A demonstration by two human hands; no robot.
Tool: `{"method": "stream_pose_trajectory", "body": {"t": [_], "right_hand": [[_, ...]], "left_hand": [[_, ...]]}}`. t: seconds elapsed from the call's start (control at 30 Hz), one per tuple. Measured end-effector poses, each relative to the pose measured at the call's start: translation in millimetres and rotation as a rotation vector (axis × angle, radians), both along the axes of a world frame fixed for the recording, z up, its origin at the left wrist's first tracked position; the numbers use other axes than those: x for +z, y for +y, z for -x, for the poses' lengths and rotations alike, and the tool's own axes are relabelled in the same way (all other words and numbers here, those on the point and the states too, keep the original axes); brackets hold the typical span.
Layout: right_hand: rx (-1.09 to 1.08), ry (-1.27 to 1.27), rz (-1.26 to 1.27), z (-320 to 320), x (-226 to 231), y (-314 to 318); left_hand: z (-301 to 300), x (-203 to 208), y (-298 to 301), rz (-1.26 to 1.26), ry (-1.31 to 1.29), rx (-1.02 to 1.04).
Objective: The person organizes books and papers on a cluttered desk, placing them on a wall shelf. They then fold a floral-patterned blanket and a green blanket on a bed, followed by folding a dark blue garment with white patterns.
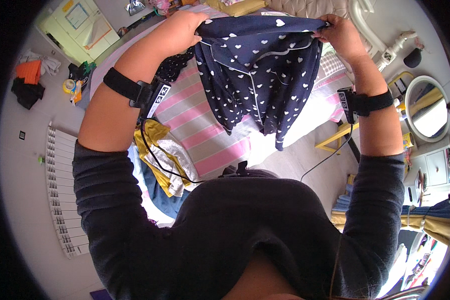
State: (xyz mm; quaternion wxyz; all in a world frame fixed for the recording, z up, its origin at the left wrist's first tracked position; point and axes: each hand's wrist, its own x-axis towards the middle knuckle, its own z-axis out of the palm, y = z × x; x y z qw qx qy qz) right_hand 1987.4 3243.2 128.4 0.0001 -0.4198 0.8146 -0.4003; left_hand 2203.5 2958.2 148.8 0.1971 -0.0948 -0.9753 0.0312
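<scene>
A navy pajama shirt [230, 55] with white hearts and pale piping hangs stretched between my raised hands, its lower part dangling over the bed. My left hand [187, 29] pinches one upper corner of the cloth. At the opposite corner my right hand [341, 36] grips the fabric, fingers closed on it. Under and behind the shirt lies a pink, white and grey striped bedspread [185, 105]. A dark dotted cloth [174, 67] rests on the bed beside my left forearm.
Mustard and white clothes [165, 150] are heaped at the near left of the bed. A white radiator [65, 195] stands along the left. To the right are a round mirror [427, 108], a white drawer unit [435, 167] and a yellow stool [335, 137]. Cables run from my wrist straps.
</scene>
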Motion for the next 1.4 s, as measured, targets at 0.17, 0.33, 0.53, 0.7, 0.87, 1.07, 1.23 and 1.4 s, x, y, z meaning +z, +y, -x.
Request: {"method": "stream_pose_trajectory", "body": {"t": [0.17, 0.33, 0.53, 0.7, 0.87, 1.07, 1.23, 1.4], "right_hand": [[-0.202, 0.77, 0.123, -11.1, -5.1, 0.6], [-0.182, 0.488, 0.132, -19.7, 3.9, 6.6], [-0.143, -0.255, 0.203, -48.3, -6.1, -62.9], [0.144, -0.464, 0.53, -118.4, 2.0, -90.0], [0.463, -0.467, 0.455, -134.0, 21.3, -69.4], [0.302, 0.372, 0.129, -116.5, 25.6, -45.4], [0.746, -0.24, 0.407, -100.4, 11.8, -62.9], [0.42, 0.116, 0.196, -95.9, 10.1, -62.4]], "left_hand": [[-5.9, 5.3, 8.0, -0.004, 0.147, 0.086], [-15.8, 16.8, 8.7, 0.253, 0.475, 0.074], [29.1, -12.6, 31.3, -0.698, 0.306, 0.163], [41.6, -29.4, 76.1, -1.317, -0.112, -0.107], [22.4, -23.3, 71.6, -1.177, -0.172, -0.637], [13.8, -25.5, 72.0, -0.834, 0.137, -0.608], [20.9, -23.3, 71.5, -0.882, -0.028, -0.796], [22.5, -33.0, 57.6, -0.97, 0.038, -0.647]]}}
